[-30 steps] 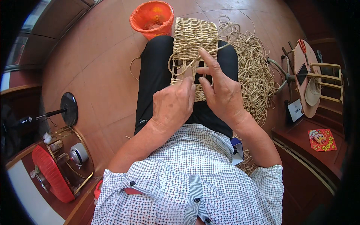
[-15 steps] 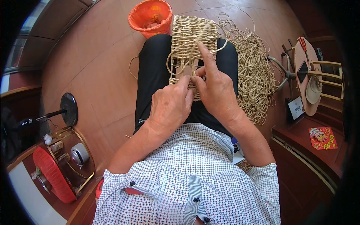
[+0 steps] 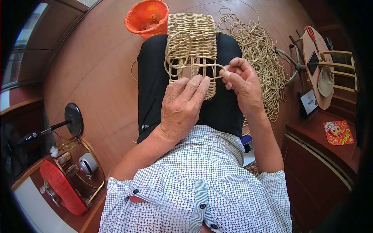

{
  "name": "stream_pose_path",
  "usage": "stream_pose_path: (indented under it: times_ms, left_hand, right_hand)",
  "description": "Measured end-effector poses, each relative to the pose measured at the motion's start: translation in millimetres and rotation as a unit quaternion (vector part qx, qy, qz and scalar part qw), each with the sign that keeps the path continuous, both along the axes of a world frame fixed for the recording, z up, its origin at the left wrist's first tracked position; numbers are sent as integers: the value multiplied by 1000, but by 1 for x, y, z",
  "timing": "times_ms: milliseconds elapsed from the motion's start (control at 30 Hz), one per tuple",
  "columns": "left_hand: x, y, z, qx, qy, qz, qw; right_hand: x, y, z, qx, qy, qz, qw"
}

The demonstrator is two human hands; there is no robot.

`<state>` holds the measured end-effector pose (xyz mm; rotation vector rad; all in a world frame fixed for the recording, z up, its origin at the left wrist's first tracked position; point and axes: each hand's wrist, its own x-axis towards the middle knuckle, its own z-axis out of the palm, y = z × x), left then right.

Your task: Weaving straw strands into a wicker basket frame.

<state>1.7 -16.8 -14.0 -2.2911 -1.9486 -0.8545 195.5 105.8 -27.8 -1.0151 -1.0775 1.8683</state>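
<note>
Across my lap lies a woven straw-rope basket piece (image 3: 192,31), tightly woven at the far end, with open uprights in the middle and a woven band nearer me. My left hand (image 3: 182,105) grips that near band, fingers together over its top and the thumb hidden. Off the right side, my right hand (image 3: 243,83) pinches a strand of twisted rope (image 3: 220,66) between thumb and forefinger, its other fingers curled. The strand runs from the right edge of the uprights. A loose loop of rope (image 3: 166,58) curves over the left part of the weaving.
An orange-lined bucket (image 3: 134,19) stands beyond my left knee. Right of my legs, a big heap of loose rope (image 3: 262,62) covers the floor. A round stool (image 3: 318,70) and a small wooden chair (image 3: 338,54) lie farther right. At left are a black round base (image 3: 74,119) and red basket (image 3: 64,186).
My right hand has moved right, away from my left hand, drawing the rope out sideways. The rope loop has shifted to the left side. My left hand stays on the near weave.
</note>
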Motion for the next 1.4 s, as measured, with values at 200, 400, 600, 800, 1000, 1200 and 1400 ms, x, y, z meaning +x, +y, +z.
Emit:
stream_pose_path:
  times_ms: [200,400,600,800,1000,1200,1400]
  left_hand:
    - [9,4,4,-25,37,8,999]
    - [9,17,16,-95,7,15,995]
    - [7,22,20,-117,-11,8,993]
    - [4,24,20,-130,-8,6,991]
    - [3,20,16,-73,-53,-1,996]
    - [-2,8,16,6,-114,23,993]
    - [5,6,8,23,-77,28,996]
  right_hand:
    - [-18,9,0,101,-62,-7,993]
    - [-24,0,10,169,-225,11,960]
    - [-10,-9,23,126,-226,64,964]
    - [-12,5,14,49,-163,142,975]
    - [-15,4,10,86,-208,143,964]
    - [-11,-16,5,-53,-69,-44,995]
    - [2,-6,11,-275,191,-92,938]
